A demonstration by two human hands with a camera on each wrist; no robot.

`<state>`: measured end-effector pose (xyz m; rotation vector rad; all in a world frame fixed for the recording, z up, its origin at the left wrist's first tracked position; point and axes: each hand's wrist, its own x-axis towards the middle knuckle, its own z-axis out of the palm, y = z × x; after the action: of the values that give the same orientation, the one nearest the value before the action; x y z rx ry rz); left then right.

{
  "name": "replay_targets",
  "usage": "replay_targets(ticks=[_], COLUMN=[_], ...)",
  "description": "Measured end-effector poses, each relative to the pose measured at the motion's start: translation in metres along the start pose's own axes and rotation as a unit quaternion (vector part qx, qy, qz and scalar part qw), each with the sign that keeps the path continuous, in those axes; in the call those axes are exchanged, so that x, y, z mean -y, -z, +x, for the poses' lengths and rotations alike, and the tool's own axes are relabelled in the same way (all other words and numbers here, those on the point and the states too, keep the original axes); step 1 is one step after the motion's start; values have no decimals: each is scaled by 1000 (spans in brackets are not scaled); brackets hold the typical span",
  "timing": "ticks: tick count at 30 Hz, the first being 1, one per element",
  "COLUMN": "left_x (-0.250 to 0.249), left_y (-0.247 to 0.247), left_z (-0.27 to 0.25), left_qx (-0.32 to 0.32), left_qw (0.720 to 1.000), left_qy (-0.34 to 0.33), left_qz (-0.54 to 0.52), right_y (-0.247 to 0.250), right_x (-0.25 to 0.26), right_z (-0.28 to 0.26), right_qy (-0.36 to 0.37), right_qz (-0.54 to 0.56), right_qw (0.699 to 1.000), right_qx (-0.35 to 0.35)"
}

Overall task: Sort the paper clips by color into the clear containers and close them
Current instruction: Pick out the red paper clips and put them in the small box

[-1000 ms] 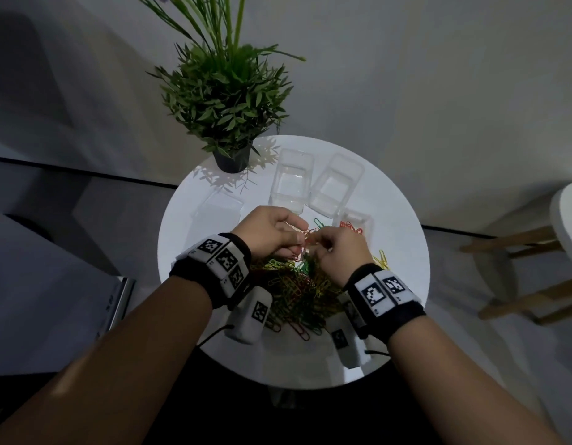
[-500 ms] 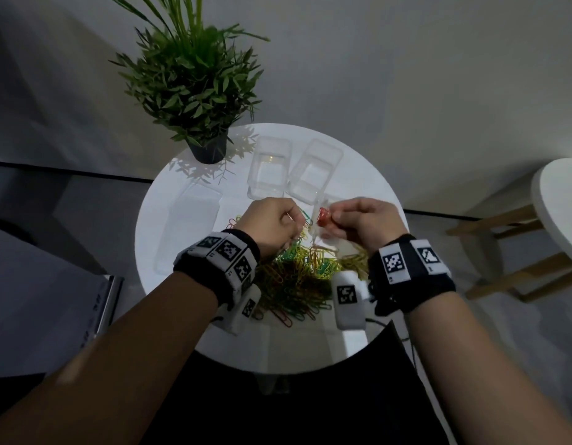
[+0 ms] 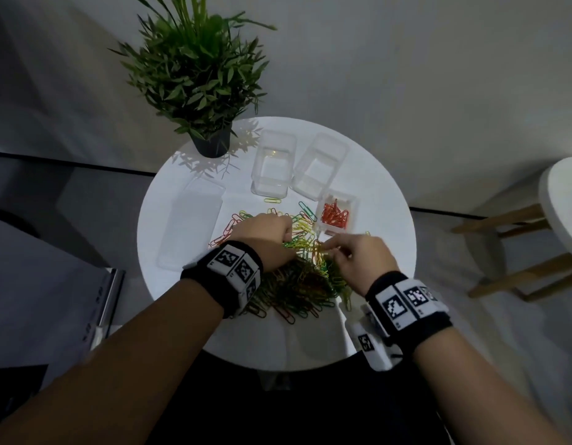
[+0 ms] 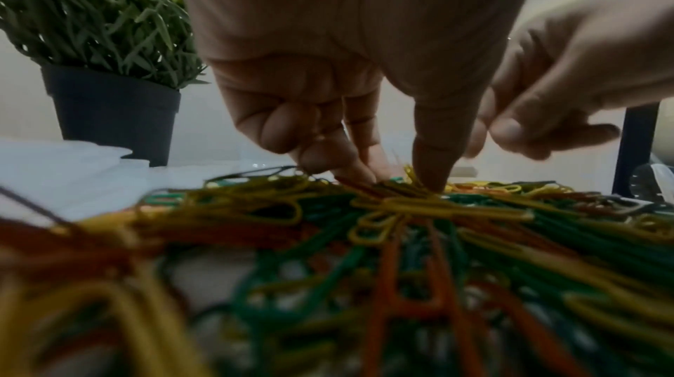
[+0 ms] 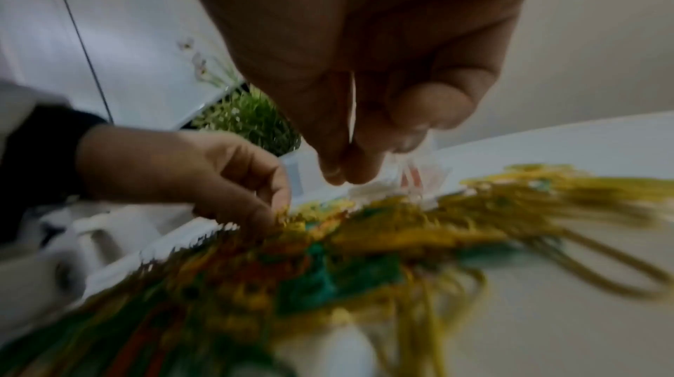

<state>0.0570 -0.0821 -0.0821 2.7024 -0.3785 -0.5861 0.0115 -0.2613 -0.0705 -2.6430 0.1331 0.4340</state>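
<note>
A heap of mixed red, yellow and green paper clips [image 3: 297, 281] lies mid-table. My left hand [image 3: 286, 237] digs into its far side; thumb and curled fingers [image 4: 350, 173] pinch clips at the heap's top. My right hand [image 3: 330, 248] hovers just over the heap beside it, fingertips [image 5: 337, 175] bunched together with no clip seen between them in the blurred wrist view. Behind stand two bare clear containers [image 3: 273, 165] [image 3: 320, 167]. A third container [image 3: 337, 200] at the right holds red clips [image 3: 334, 215].
A potted plant [image 3: 210, 142] stands at the table's back left. Clear lids [image 3: 194, 220] lie flat on the left part of the white round table [image 3: 384, 220]. Loose clips [image 3: 305, 211] are scattered between heap and containers. A wooden stool [image 3: 535, 236] stands at the right.
Half a second ago my right hand held red clips above the right container; it has since come back down to the heap without them. My left hand stayed on the heap.
</note>
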Motion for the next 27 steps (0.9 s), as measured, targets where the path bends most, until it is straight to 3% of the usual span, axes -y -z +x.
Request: replay_targets(ticks=[3,9,14,23,27], left_x=[6,-1,6,13,2], left_y=[1,-4,-3,0,3], left_z=[-2,-7,-5,-3,-6], left_qx=[-8,-14,-38,-17,-23], left_qw=[1000,999,999,1000,994], left_qy=[-3,-39,-19,-4,-73], left_qz=[-11,-14,-12,-9,-75], right_y=[-5,-2,-14,-20,-19], right_x=[-1,9,16,14,5], right_z=[-4,4,10,9,6], right_qy=[13,-51,-95,-68,-31], right_qz=[-56,-87,-116,-45,72], right_qw=[998,995,989,996,997], right_qx=[36,-27,-9,-19,-26])
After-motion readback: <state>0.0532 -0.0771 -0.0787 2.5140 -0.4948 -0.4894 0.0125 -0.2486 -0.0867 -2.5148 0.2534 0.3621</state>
